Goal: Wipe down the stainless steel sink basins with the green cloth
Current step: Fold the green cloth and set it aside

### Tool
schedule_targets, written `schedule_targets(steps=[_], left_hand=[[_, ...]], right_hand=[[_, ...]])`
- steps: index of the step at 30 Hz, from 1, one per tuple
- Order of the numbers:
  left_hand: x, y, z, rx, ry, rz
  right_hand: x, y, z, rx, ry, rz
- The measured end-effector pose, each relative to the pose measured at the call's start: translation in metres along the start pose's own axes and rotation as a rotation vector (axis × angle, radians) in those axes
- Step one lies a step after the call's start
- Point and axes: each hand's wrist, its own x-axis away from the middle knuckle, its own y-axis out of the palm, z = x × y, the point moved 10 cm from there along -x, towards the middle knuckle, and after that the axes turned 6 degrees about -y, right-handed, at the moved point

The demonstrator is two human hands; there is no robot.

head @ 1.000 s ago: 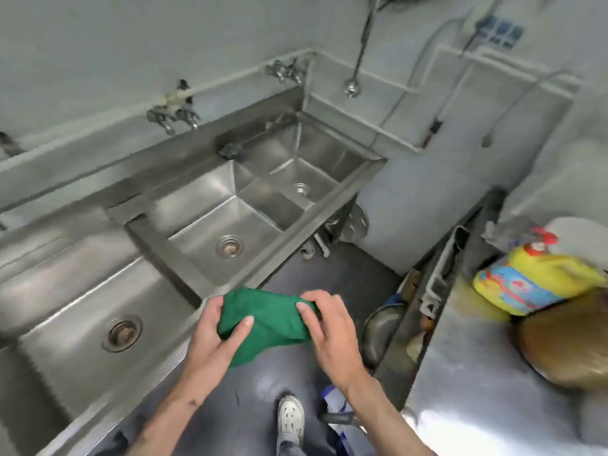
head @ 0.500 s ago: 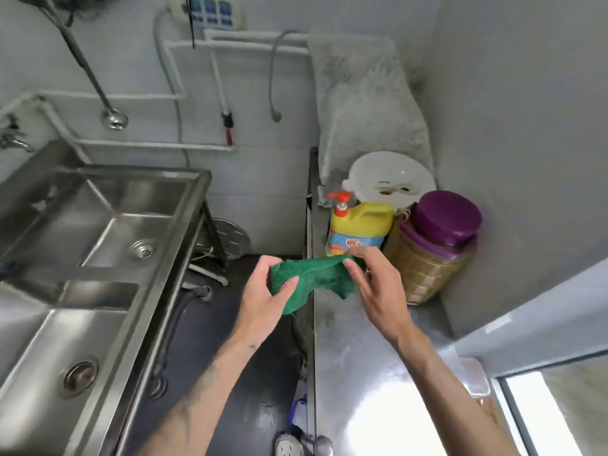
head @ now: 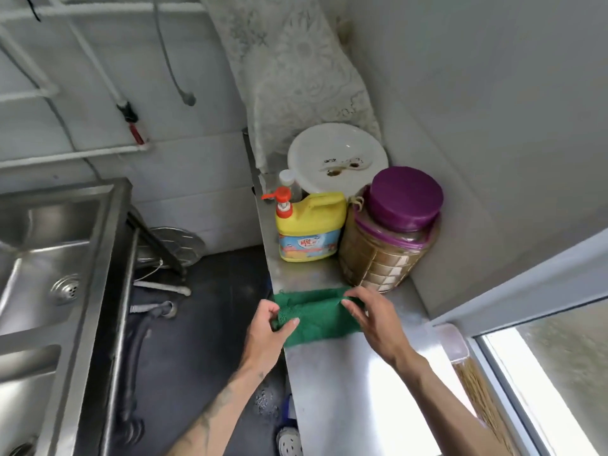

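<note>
The cloth (head: 316, 319) lies on the counter (head: 345, 390) before me, my left hand (head: 266, 334) pinching its left end, my right hand (head: 378, 324) its right. Behind it stand a soap bottle (head: 309, 232) and, just right, a jar (head: 391, 238); a bowl (head: 335, 156) sits behind both. The sink (head: 39, 245) is on my left.

We see steel surface (head: 345, 390) along R wall, glare on near part. Far end, in corner: yellow detergent bottle (head: 311, 232) w/ red pump, upright. Just R of it, brown jar (head: 388, 255) w/ purple lid. Behind both, white round dish (head: 335, 153), tilted up. Small clear bottle (head: 289, 179), white cap, btwn dish & pump. Green cloth (head: 316, 320) lies across surface just in front of jar, L edge at surface rim. Left hand (head: 268, 327) & right hand (head: 378, 320) each pinch it.
</note>
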Motion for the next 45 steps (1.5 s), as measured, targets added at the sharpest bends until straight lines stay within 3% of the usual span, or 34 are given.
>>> schedule_targets(steps=[3,6,9,12,16,20,25,30,36,45], left_hand=[[-0.024,-0.005,0.003,0.014,-0.037,0.089],[-0.036,-0.007,0.006,-0.168,-0.020,0.175],[-0.021,0.002,0.025,-0.444,0.255,0.299],[-0.014,0.042,0.026,-0.693,0.469,0.192],[-0.025,0.068,0.011,-0.845,0.450,0.147],[-0.038,0.070,0.011,-0.836,0.371,0.166],[-0.036,0.063,0.009,-0.851,0.334,0.065],[-0.028,-0.003,0.006,-0.786,0.213,0.095],[-0.016,-0.125,-0.004,-0.655,0.081,0.220],[0.009,-0.338,-0.069,-0.507,-0.085,0.413]], right_hand=[[-0.020,0.002,0.006,0.030,0.040,0.081],[-0.019,0.007,0.009,0.095,0.031,0.164],[-0.001,0.026,0.008,0.204,-0.089,0.164],[0.005,0.067,0.024,0.347,-0.086,-0.059],[-0.007,0.087,0.038,0.422,-0.068,-0.144],[-0.028,0.085,0.040,0.464,-0.099,-0.166],[-0.024,0.078,0.035,0.465,-0.054,-0.202],[-0.039,0.067,-0.019,0.443,-0.067,-0.101],[-0.089,0.121,-0.133,0.417,-0.236,-0.273],[-0.130,0.266,-0.304,0.507,-0.414,-0.496]])
